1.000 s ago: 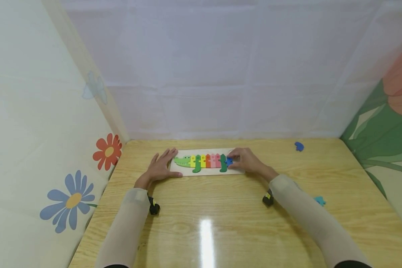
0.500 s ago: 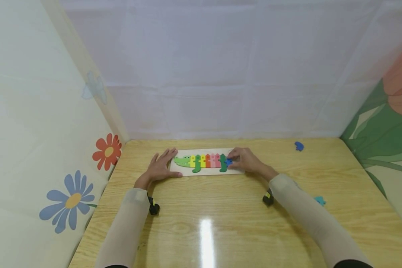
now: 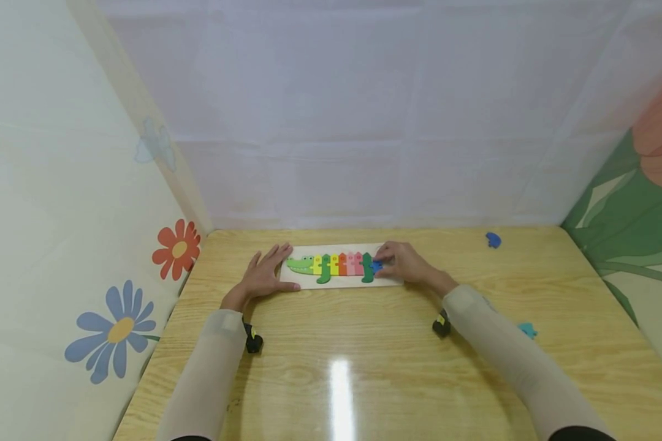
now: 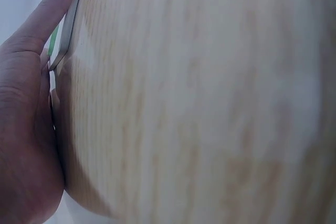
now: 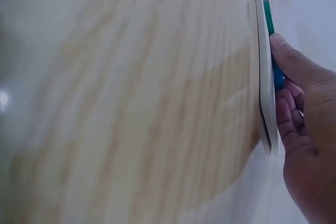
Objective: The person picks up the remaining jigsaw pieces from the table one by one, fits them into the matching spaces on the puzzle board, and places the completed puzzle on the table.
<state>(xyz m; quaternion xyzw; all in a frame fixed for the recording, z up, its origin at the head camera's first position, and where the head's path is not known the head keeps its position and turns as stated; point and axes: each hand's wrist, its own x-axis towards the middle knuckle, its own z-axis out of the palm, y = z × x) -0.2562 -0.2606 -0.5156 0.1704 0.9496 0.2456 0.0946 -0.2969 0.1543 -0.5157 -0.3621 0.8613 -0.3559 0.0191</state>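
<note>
A white board [image 3: 339, 283] lies near the table's back edge, bearing a crocodile puzzle [image 3: 342, 265] of several coloured pieces. My left hand [image 3: 262, 278], fingers spread, rests on the board's left end, its thumb along the front edge. At the other end, my right hand [image 3: 408, 263] pinches a blue piece [image 3: 377, 267] beside the dark green leg piece [image 3: 367, 268]. In the right wrist view the thumb of my right hand [image 5: 310, 114] lies against the blue piece [image 5: 277, 75] on the board [image 5: 266, 93]. The left wrist view shows my left hand [image 4: 29, 114] against the board's edge [image 4: 67, 32].
A dark blue piece [image 3: 493, 240] lies at the back right of the wooden table [image 3: 386, 367]. A turquoise piece [image 3: 528, 330] sits beside my right sleeve [image 3: 518, 355]. White cloth [image 3: 320, 122] hangs behind the table, with flower-printed cloths at both sides.
</note>
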